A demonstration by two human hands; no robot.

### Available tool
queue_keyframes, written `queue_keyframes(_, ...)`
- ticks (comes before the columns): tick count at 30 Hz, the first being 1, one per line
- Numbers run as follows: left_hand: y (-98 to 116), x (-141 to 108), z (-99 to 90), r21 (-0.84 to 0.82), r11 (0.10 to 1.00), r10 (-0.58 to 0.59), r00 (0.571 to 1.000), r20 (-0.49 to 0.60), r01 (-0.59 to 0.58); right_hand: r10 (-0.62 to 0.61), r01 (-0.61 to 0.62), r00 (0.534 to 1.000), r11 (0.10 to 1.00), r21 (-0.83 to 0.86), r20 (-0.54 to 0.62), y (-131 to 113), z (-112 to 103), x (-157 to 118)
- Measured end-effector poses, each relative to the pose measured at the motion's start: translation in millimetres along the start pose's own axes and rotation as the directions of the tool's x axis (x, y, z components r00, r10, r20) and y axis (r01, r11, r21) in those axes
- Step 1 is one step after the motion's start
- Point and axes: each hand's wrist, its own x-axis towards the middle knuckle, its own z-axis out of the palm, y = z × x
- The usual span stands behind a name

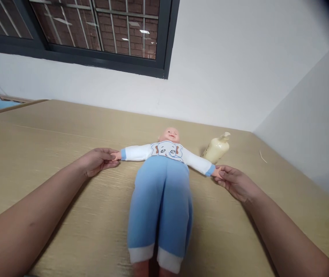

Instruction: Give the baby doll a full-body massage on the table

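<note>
A baby doll (164, 184) lies on its back on the wooden table (95, 215), its head toward the wall and its arms stretched out sideways. It wears a white top with an elephant face and blue trousers with white cuffs. My left hand (102, 161) pinches the doll's hand at the left, fingers closed around it. At the right, the doll's other hand is held between the thumb and fingers of my right hand (233, 181). Both of the doll's sleeves end in blue cuffs.
A cream pump bottle (217, 149) stands or leans just beyond the doll's arm at the right. Farther right lies a thin pale strip (263, 156). A white wall (210, 77) with a dark-framed barred window (164, 71) rises behind the table.
</note>
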Motion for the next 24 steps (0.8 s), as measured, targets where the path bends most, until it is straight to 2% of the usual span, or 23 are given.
queue_keyframes(4, 0.4, -2.7, 3.1, 0.032, 0.999, 0.009, 1.000, -0.007, -0.009, 0.015, -0.015, 1.000, 1.000, 0.000, 0.012, -0.4, 0.9, -1.4)
queue_keyframes(9, -0.3, -4.3, 9.1, 0.101, 0.994, 0.051, 0.998, -0.044, -0.047, -0.037, 0.034, 0.997, 0.999, -0.036, -0.071, 1.7, 11.0, 1.2)
queue_keyframes(15, -4.2, -1.2, 8.6, 0.073, 0.994, 0.087, 0.994, -0.071, -0.082, -0.080, 0.073, 0.982, 0.996, -0.052, -0.168, 1.5, 20.9, 3.0)
queue_keyframes(19, -4.6, 1.7, 4.6, 0.058, 0.998, 0.046, 0.993, -0.108, -0.040, -0.103, 0.100, 0.978, 0.995, -0.027, -0.183, 4.3, 18.6, 6.2)
queue_keyframes(24, -1.6, 2.8, -0.7, 0.040, 0.999, 0.015, 0.998, -0.057, -0.012, -0.092, 0.094, 0.987, 0.996, 0.009, -0.132, 4.9, 10.3, 6.2)
